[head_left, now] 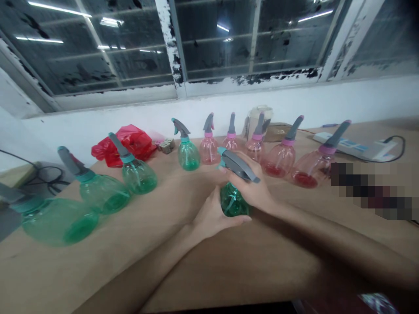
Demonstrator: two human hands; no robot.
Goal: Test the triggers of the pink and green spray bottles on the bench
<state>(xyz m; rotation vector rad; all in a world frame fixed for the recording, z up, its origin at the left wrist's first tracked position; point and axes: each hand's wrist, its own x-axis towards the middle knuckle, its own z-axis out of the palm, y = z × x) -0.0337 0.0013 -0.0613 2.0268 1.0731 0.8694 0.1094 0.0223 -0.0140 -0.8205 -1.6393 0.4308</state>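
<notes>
A green spray bottle [233,201] with a grey trigger head stands at the middle of the wooden table, between both of my hands. My left hand [212,213] is wrapped round the lower body, its thumb and fingers on either side. Around the neck and the grey spray head [240,165] my right hand [253,183] is closed. Behind it, another green spray bottle [189,156] stands upright beside a pink spray bottle [208,149]. More pink bottles, among them one near my right hand [279,159], continue the row to the right.
Several green spray bottles [104,194] line the table's left side. A red plastic bag [131,141] lies behind them, near small brownish blocks [166,146]. At the back stands a pale container [258,117]. A white power strip [356,146] with a cable lies at the right.
</notes>
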